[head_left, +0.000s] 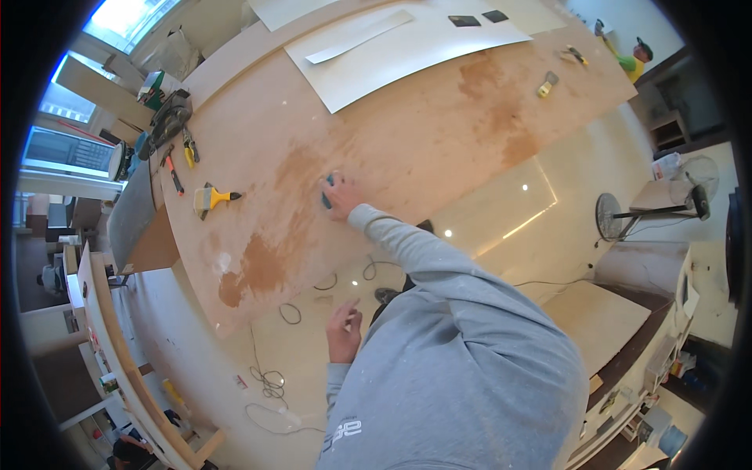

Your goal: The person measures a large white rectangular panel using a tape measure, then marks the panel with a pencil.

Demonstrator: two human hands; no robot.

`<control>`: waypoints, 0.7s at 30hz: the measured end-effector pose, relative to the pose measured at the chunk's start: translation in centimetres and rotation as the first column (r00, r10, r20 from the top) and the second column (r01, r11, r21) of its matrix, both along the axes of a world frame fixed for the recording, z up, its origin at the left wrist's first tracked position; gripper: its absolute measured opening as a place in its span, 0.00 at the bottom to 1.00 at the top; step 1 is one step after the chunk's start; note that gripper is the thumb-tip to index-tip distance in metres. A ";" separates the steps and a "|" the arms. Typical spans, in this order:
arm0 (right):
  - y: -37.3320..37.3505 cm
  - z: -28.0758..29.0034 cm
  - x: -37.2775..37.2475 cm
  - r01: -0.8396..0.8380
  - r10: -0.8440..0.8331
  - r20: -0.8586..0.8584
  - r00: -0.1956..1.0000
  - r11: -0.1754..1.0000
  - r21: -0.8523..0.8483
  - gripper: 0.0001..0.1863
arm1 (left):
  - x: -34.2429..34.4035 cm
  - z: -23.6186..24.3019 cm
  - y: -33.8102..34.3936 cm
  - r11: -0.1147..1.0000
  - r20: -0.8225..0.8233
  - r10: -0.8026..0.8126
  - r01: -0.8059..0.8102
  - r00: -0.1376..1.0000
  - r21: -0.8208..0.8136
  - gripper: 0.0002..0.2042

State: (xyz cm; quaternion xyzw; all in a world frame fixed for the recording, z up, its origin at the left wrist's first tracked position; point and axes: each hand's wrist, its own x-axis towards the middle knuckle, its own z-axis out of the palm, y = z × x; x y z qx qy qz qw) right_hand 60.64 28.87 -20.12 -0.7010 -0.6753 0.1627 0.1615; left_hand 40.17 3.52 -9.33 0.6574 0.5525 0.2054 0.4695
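My right hand (345,200) is closed on a blue block (327,190), pressed on the large brown board (407,157) amid darker dusty patches (258,266). My left hand (345,329) hangs just off the board's near edge, holding nothing, its fingers loosely bent and apart. To the left on the board lie a wide yellow-handled brush (215,197), a red-handled hammer (174,172) and yellow-handled pliers (189,149). Toward the far right are a scraper (547,86) and another yellow tool (576,55). A white sheet (376,78) with two small dark pieces (464,21) spans the far side.
A co-worker (630,63) in yellow-green stands past the board's far right. Cables (270,382) loop on the glossy floor (486,196) below. A stand fan (607,215) is at the right. A long wooden board (117,352) and windows (63,149) are at the left.
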 end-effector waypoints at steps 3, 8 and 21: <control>2.5 1.0 -2.3 -0.113 0.130 -0.170 0.977 0.988 0.104 0.42 | 4.0 0.3 -0.2 0.998 0.005 0.058 -0.058 0.998 -0.020 0.15; 5.3 2.6 1.2 -0.345 0.394 -0.178 0.902 0.904 0.253 0.37 | 11.2 -0.7 5.9 0.987 -0.103 0.153 -0.157 0.983 -0.039 0.15; 22.5 2.5 59.8 0.473 -0.355 -0.357 0.864 0.817 0.330 0.11 | 34.5 -0.8 39.8 0.857 -0.350 -0.191 0.329 0.917 0.396 0.18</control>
